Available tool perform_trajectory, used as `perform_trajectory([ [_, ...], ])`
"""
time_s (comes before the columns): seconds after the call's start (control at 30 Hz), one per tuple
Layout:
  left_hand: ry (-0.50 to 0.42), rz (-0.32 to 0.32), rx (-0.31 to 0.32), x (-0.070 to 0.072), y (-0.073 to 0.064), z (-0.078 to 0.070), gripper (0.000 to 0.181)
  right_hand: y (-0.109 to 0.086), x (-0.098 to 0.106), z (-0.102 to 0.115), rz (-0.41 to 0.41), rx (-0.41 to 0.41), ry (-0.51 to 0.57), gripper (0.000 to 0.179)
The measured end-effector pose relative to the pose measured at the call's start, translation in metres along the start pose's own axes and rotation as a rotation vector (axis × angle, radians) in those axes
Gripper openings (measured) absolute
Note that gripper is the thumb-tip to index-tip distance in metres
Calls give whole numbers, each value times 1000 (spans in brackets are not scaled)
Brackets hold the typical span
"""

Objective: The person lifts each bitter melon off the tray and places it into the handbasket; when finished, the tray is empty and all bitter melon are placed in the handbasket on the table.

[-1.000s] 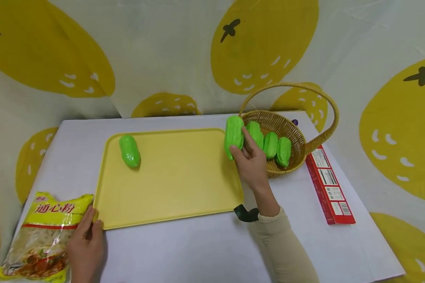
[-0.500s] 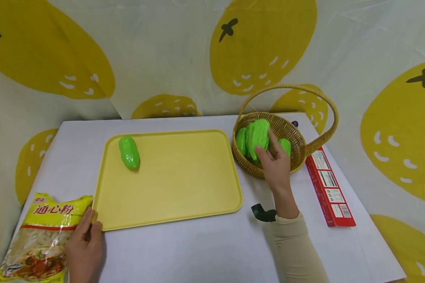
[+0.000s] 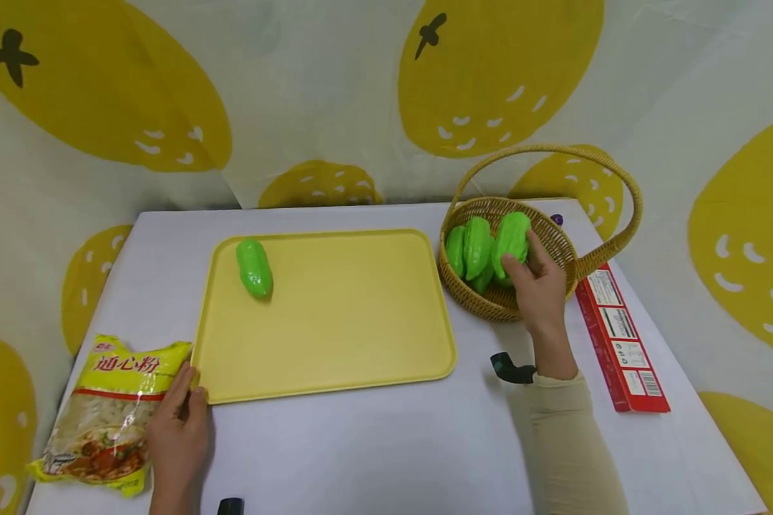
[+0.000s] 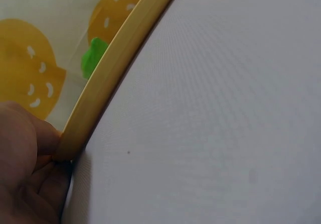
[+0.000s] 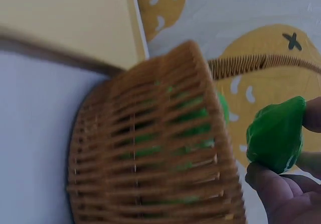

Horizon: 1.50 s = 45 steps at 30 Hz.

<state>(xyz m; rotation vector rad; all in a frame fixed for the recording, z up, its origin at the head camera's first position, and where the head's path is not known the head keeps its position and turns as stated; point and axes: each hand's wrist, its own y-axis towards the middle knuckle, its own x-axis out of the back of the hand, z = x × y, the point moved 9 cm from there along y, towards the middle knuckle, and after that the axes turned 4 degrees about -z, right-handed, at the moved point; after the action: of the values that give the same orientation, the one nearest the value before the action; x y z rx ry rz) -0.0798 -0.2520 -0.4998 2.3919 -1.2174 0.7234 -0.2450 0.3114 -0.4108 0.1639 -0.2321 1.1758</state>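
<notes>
My right hand (image 3: pixel 541 286) pinches a bright green, ridged bitter melon (image 3: pixel 512 243) between thumb and fingers, over the right part of the round wicker basket (image 3: pixel 483 307). In the right wrist view the held bitter melon (image 5: pixel 277 133) appears above the basket's rim. Several similar green melons (image 3: pixel 477 247) lie inside, partly covered by the held one. My left hand (image 3: pixel 179 429) grips the front left corner of the yellow tray (image 3: pixel 348 322); the left wrist view has its thumb and fingers at the tray's edge (image 4: pixel 113 68). Another green melon (image 3: pixel 255 269) lies on the tray's back left.
A pasta bag (image 3: pixel 109 415) lies left of the tray, beside my left hand. Right of the basket lies a long red box (image 3: pixel 623 343). The tall basket handle (image 3: pixel 628 186) arches up at the back right. A small purple item (image 3: pixel 557 219) sits behind the basket.
My right hand has carried the bitter melon rightward from the tray's right edge to over the basket. The left hand stays at the tray's corner. The head view has shifted slightly.
</notes>
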Motion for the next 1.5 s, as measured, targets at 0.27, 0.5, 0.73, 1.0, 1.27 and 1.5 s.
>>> perform_trajectory([
  [0.27, 27, 20, 45, -2, -1, 4, 43, 11, 6, -17, 72, -23, -184, 67],
  [0.5, 38, 25, 81, -3, -2, 5, 44, 21, 1, -23, 136, -21, -274, 69],
  [0.73, 45, 8, 70, -3, -1, 4, 43, 24, -4, -19, 162, 37, -326, 71],
  [1.0, 37, 14, 64, -3, -2, 4, 44, 26, -6, -19, 168, 36, -380, 70],
  [1.27, 50, 13, 73, -3, -1, 6, 43, 26, -6, -20, 172, 34, -408, 70],
  [1.5, 46, 16, 86, -3, -2, 6, 43, 19, -3, -1, 56, 154, -458, 66],
])
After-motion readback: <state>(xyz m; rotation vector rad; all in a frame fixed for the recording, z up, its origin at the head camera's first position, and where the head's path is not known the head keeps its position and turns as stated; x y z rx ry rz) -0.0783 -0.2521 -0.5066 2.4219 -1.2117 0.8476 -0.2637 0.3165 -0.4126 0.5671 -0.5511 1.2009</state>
